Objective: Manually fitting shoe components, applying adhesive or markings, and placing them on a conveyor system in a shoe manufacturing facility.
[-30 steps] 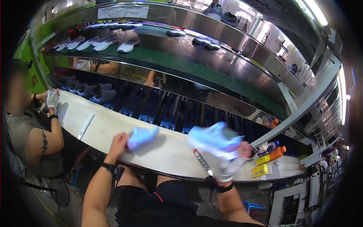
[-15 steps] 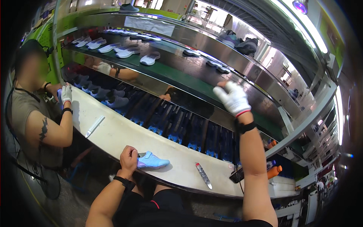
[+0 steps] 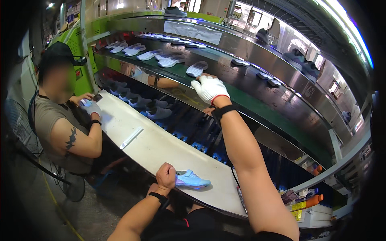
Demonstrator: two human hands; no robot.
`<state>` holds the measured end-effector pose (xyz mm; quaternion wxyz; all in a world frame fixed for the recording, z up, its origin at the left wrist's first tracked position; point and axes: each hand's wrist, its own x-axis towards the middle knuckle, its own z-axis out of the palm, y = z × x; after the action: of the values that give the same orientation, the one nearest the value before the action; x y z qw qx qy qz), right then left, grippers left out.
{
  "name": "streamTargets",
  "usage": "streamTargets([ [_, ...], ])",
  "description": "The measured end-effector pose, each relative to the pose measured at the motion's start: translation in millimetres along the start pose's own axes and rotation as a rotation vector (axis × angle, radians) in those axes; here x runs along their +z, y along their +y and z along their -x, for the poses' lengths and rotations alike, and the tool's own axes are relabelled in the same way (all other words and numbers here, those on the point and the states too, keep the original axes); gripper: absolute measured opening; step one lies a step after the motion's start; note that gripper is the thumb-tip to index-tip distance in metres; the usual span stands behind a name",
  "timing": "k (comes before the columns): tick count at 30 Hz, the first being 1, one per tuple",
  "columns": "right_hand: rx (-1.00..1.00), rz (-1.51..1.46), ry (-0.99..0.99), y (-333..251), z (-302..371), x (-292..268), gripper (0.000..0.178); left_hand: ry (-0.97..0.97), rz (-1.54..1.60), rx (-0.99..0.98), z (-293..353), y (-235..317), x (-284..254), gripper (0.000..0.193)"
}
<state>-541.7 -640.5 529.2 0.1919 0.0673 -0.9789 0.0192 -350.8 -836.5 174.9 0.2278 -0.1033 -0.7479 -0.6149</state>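
Note:
My bare left hand (image 3: 165, 176) is closed on the heel end of a light blue shoe (image 3: 192, 179). The shoe rests on its side or sole at the front edge of the white worktop, toe pointing right. My right hand (image 3: 212, 89), in a white glove with bare fingertips, reaches over the green conveyor belt. Its thumb and fingers are apart, at the near end of a white-and-grey shoe sole (image 3: 197, 68). The sole lies flat, and the glove partly hides where fingertips and sole meet.
More soles (image 3: 171, 60) line the belt (image 3: 241, 96). Below, grey shoes (image 3: 159, 113) sit on a dark lower conveyor. A white tool (image 3: 131, 137) lies on the worktop (image 3: 157, 146). On the left a co-worker (image 3: 68, 132) handles a blue shoe. Orange-capped bottles (image 3: 311, 201) stand right.
My right hand has moved left and forward to the nearest sole. The view has swung left. My left hand still holds the blue shoe on the worktop.

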Motion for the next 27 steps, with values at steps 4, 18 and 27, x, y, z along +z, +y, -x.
streamTargets([
  [4,-0.016,-0.021,-0.005,-8,-18,6,0.067,-0.004,-0.011,-0.007,-8,2,4,0.020],
  [18,-0.066,-0.257,0.449,50,109,-12,0.024,-0.477,-0.269,0.593,-1,99,19,0.024],
  [27,-0.357,-0.279,0.870,40,365,-16,0.018,-0.601,0.024,0.614,15,136,4,0.053],
])
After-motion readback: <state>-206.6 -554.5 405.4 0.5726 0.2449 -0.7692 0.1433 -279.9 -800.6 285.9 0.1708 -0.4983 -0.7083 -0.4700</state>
